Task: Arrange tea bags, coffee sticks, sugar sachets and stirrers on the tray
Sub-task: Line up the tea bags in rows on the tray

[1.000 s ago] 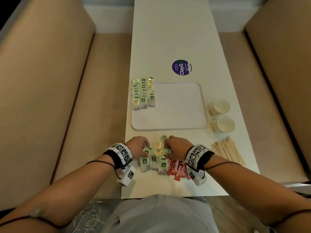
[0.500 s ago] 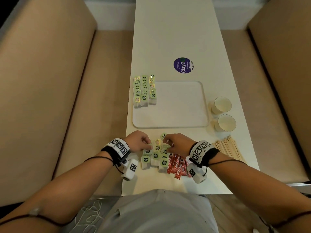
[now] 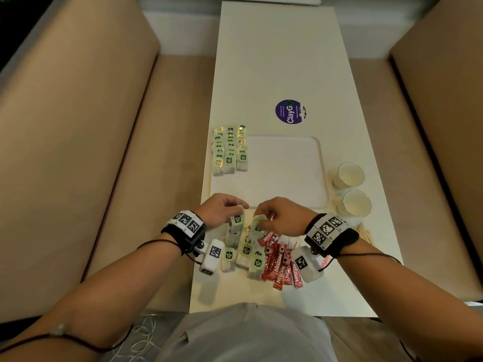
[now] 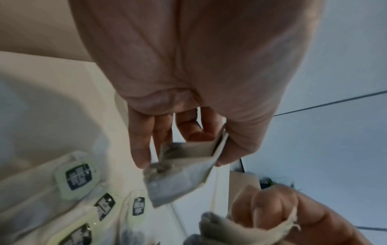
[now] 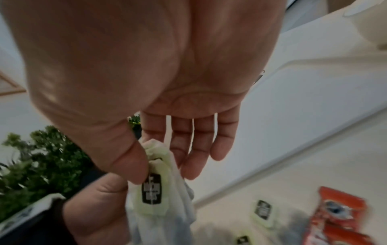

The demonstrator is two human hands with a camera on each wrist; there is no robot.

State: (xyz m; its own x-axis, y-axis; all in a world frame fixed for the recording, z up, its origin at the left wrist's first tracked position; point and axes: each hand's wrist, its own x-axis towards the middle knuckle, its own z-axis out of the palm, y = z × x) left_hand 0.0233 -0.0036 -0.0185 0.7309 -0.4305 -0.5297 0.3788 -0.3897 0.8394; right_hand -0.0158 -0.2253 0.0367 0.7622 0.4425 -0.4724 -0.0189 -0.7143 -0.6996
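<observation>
Head view, from your left: three neat rows of green-tagged paper tea bags (image 3: 229, 150) lie along the left edge of the white rounded rectangular plastic tray (image 3: 285, 173) on the long white table (image 3: 277, 61). Nearer you, your left hand (image 3: 222, 209) is lifted above the table, its grip closed on one white tea bag with a green tag (image 3: 236, 223), pinched between thumb and fingers, as the left wrist view (image 4: 180, 169) confirms. Just beside it, your right hand (image 3: 281, 215) grips a second green-tagged tea bag (image 3: 257, 226) between thumb and forefinger, the other fingers (image 5: 222, 142) relaxed and straight. Below both hands a loose heap of tea bags (image 3: 245, 257) lies on the table, touching a fan of red coffee stick sachets (image 3: 281, 265) to its right. Further right, two white paper cups (image 3: 351, 189) stand beside the tray, and pale wooden stirrers (image 3: 364, 232) lie near your right wrist.
</observation>
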